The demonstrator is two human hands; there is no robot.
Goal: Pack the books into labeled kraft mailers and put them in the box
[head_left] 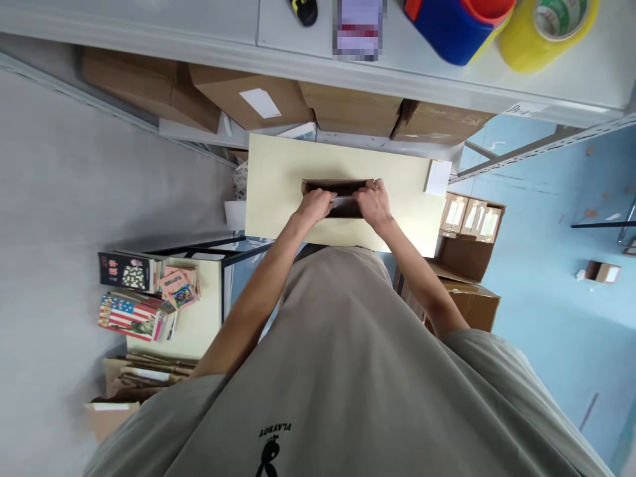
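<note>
Both hands, the left hand [314, 205] and right hand [373, 204], clamp their grip on opposite ends of a small cardboard box [338, 197], steadying it on the pale table [278, 185] beneath a shelf [199, 40].

A small open brown cardboard box [338, 197] lies flat on the pale yellow tabletop [278, 192].

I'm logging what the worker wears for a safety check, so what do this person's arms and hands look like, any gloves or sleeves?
Both arms are bare from the short sleeves of a loose grey-beige T-shirt down. The left hand and right hand wear no gloves; no watch or bracelet shows. The shirt carries a small black printed logo with lettering near its lower front.
</note>
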